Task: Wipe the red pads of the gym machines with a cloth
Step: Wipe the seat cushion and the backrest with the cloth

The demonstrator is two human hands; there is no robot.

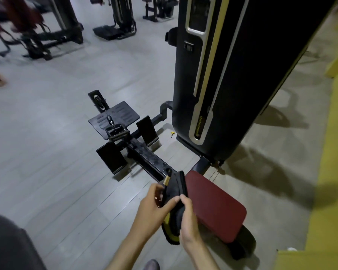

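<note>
Hands: my left hand (pixel 152 203) and right hand (pixel 187 219) both pinch the black folded cloth with yellow trim (pixel 177 185).
Pad: red rectangular cushion pad (pixel 215 207) just right of the cloth, lengthwise away from me; right hand nearer.

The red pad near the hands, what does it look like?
The red pad is a dark red cushion with rounded corners, smooth like vinyl. It lies flat, low above the floor, on a black support. A dark cloth, held by the left hand and right hand, overlaps one corner; whether it touches is unclear.
</note>
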